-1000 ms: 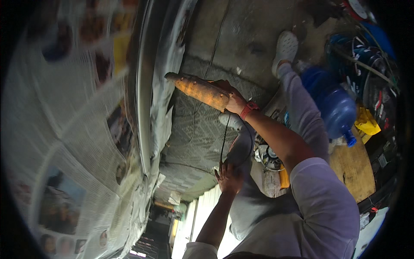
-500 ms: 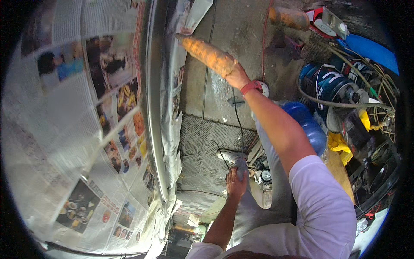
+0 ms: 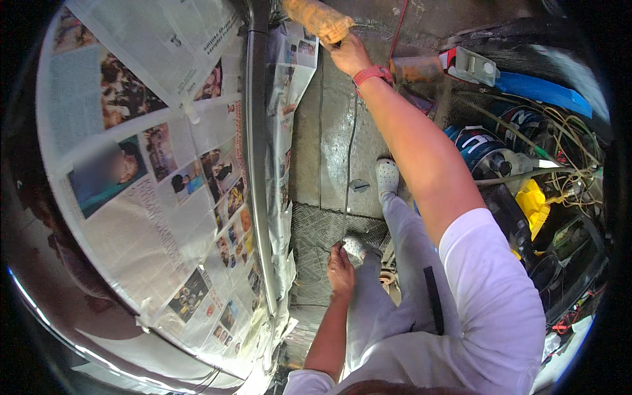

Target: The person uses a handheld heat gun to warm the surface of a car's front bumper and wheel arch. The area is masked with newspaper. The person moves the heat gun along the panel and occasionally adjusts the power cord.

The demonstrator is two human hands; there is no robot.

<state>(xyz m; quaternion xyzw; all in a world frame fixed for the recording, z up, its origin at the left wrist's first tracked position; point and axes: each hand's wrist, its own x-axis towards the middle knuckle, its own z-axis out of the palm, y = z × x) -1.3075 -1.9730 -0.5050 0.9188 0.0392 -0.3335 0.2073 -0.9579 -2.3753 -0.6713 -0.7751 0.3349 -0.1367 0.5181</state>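
Observation:
My right hand is wrapped round one end of a long, rounded, mottled orange-and-grey tool. This tool's far end runs out of the top of the picture, so its kind is unclear. It is close to the dark metal edge strip of a newspaper-covered surface. A thin black cord hangs from near my right hand down to my left hand. The left fingers are closed on the cord, low in front of my grey trousers.
At the right stand dark blue-green containers under tangled hoses, with a yellow object beside them. A blue item and a rusty cylinder lie farther off. A patterned mat covers floor near my shoes.
My right hand has moved forward and up with the orange tool, whose tip has left the picture. The left hand has shifted left with the cord, and the view has swung.

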